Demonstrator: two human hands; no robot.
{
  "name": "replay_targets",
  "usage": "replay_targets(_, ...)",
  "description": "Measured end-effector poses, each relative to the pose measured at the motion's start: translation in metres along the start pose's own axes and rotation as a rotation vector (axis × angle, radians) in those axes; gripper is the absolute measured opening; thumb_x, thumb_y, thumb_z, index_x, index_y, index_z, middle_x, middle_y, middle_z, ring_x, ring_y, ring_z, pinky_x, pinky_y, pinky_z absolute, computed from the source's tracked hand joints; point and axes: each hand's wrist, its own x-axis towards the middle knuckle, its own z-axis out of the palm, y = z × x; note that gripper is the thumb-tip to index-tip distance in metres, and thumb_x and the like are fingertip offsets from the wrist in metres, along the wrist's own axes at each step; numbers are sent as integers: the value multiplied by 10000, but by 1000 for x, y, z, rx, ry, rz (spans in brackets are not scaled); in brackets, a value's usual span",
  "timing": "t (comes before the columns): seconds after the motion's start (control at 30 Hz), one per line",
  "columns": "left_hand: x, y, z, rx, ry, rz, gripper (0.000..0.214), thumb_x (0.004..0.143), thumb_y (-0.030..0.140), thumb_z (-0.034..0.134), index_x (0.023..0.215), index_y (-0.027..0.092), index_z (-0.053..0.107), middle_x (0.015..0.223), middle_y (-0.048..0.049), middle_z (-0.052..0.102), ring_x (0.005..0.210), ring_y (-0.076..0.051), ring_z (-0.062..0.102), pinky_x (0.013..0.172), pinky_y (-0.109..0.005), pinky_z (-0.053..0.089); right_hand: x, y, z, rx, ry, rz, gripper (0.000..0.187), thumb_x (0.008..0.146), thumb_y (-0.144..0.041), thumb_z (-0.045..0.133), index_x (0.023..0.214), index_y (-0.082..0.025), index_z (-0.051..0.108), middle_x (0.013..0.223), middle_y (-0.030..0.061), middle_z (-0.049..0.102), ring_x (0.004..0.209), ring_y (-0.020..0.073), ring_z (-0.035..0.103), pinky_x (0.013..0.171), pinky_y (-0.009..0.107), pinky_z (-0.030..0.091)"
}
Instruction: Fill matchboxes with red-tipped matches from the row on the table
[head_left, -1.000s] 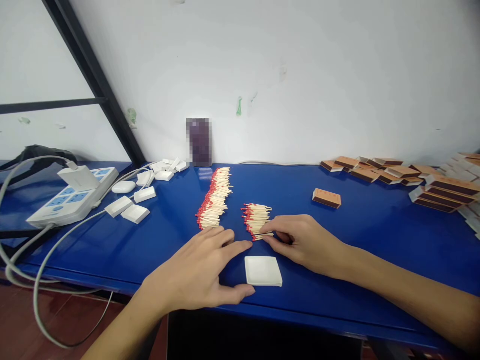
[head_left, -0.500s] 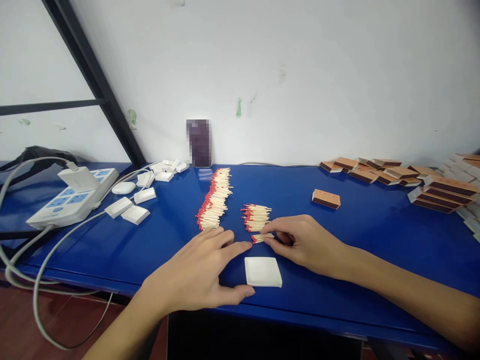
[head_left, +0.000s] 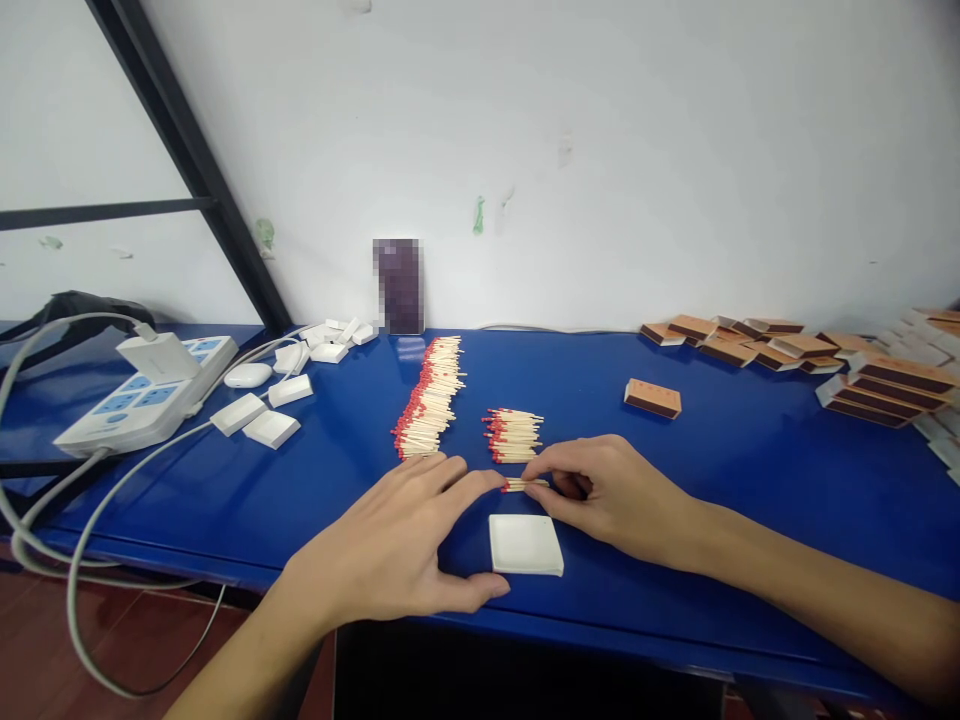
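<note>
Between the thumb and fingers of my right hand [head_left: 600, 485] is a small bunch of red-tipped matches [head_left: 514, 485], low over the blue table. My left hand [head_left: 409, 530] is spread, its index fingertip at the red heads of that bunch and its thumb near the table's front. An open white matchbox tray [head_left: 526, 545] lies just below the bunch, between my hands. Beyond it is a short pile of matches [head_left: 516, 436], heads to the left. A longer row of matches [head_left: 431, 395] stretches away behind my left hand.
One closed matchbox [head_left: 652, 397] lies right of the piles, with a heap of matchboxes [head_left: 750, 340] behind it. Stacked boxes [head_left: 889, 385] stand at far right. On the left are white trays [head_left: 271, 428], a power strip [head_left: 150, 395] and cables. A pixelated upright object [head_left: 401, 287] leans against the wall.
My right hand has drawn the small bunch slightly toward me, away from the short pile, and squeezed it narrower. My left index finger has shifted up a little against the match heads.
</note>
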Motion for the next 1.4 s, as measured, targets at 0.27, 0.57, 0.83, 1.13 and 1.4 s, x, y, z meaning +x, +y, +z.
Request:
replay_targets(0.27,2,0,-1,55,-42,20,714,801,589,644,1408,263,457,1042,-51,572,975,-252,565,880,-419,475,1,3,-1,-14,-15,-8,126,840,-174,570,817,-189,693,566,-53,503,497,89,443,507,217,348)
replay_targets(0.57,2,-1,2,75,-22,20,765,797,626,629,1413,211,448,1097,-73,593,1049,-279,565,953,-451,454,0,3,-2,-19,-3,-40,132,855,-161,564,841,-187,692,587,-48,527,507,87,445,519,216,349)
replay_targets(0.83,3,2,-1,93,-44,22,747,800,622,625,1408,226,451,1062,-63,578,997,-266,568,900,-433,471,0,5,0,-8,-15,-63,153,869,-181,559,879,-197,711,610,-40,560,513,85,465,525,212,358)
replay_targets(1.13,3,1,0,82,-37,33,709,816,622,608,1395,239,461,1027,-50,574,956,-246,569,865,-408,474,-2,5,-1,-15,-14,-94,150,869,-182,560,867,-197,709,612,-42,553,513,79,462,518,205,358)
replay_targets(1.4,2,0,1,74,-33,18,730,821,612,613,1405,212,438,1093,-64,585,1042,-269,557,939,-441,452,-4,5,-4,-5,0,-114,151,864,-179,563,849,-184,713,605,-37,527,507,80,448,504,209,362)
